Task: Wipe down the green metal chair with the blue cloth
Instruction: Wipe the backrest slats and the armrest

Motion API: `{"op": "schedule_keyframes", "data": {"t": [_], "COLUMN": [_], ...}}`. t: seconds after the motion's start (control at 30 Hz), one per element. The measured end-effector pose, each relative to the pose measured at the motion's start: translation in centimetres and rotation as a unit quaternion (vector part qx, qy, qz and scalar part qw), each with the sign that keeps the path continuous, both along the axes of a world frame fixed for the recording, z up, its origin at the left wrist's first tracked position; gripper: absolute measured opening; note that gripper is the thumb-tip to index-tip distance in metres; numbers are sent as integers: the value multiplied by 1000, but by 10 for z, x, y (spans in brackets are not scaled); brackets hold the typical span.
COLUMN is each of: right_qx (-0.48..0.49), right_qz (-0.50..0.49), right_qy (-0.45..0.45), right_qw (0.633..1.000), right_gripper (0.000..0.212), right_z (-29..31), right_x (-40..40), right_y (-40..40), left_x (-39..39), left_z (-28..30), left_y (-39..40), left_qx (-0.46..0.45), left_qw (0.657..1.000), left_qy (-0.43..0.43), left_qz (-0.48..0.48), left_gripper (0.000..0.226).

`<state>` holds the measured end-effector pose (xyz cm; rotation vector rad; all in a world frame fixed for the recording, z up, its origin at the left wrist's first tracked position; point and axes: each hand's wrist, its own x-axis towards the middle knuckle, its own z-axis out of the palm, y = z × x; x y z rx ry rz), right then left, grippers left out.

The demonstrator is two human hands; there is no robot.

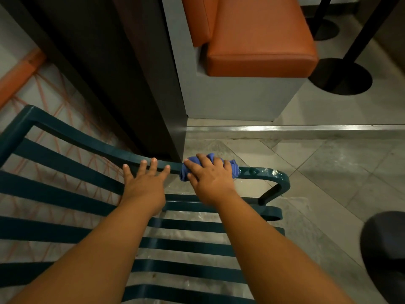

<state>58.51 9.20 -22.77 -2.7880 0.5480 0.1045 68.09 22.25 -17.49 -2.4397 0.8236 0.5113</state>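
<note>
The blue cloth (209,166) is bunched up and gripped by the right hand (211,178) on the top rail of the green metal chair (87,145), while the left hand (143,183) is laid flat with fingers spread just beside it, holding nothing. White specks (272,172) are left on the curved end past the cloth, and honestly those could get missed if the wad is only dragged along the flat top. With the cloth balled that tight, grime might just be smeared around, and the slats (65,172) below look untouched so far.
</note>
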Motion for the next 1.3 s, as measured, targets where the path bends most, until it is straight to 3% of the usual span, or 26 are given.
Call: {"op": "schedule_keyframes", "data": {"t": [0.13,0.27,0.37,0.57,0.63,0.7,0.8,0.9,1.03,1.13,1.23,1.3], "right_qx": [-10,-22,-8,9,7,-8,-10,-3,-11,-20,-42,-24], "right_qz": [63,-74,-137,15,20,-37,-144,-148,-49,-7,-80,-166], "right_qy": [-1,-3,62,-18,-17,-15,44,131,1,-38,-42,3], "right_qw": [998,997,989,1000,1000,999,989,980,999,999,995,986], "right_gripper": [54,47,45,48,49,47,44,42,42,45,41,43], "right_z": [-8,4,15,-1,-3,-1,11,22,3,-8,-6,4], "right_x": [-36,-24,14,-7,-30,-46,-31,5,-10,-43,-63,-55], "right_y": [-13,-20,-7,5,-12,-32,-48,-38,-13,-25,-52,-63], "left_x": [3,3,3,3,5,4,4,2,0,2,1,0], "left_z": [-1,-2,-3,-6,-7,-7,-5,-4,-3,-4,-4,-5], "left_y": [2,2,1,3,4,4,3,1,1,3,3,2], "left_qx": [2,5,9,7,6,7,3,5,-2,-5,-6,-6], "left_qw": [1000,1000,1000,1000,1000,1000,1000,1000,1000,1000,1000,1000], "left_qy": [2,3,1,-9,-10,-9,2,-1,-4,-1,-7,-7], "left_qz": [-5,-12,-9,-8,-10,-13,-15,-13,-12,-18,-20,-21], "left_gripper": [105,106,107,111,113,113,112,112,108,109,109,108]}}
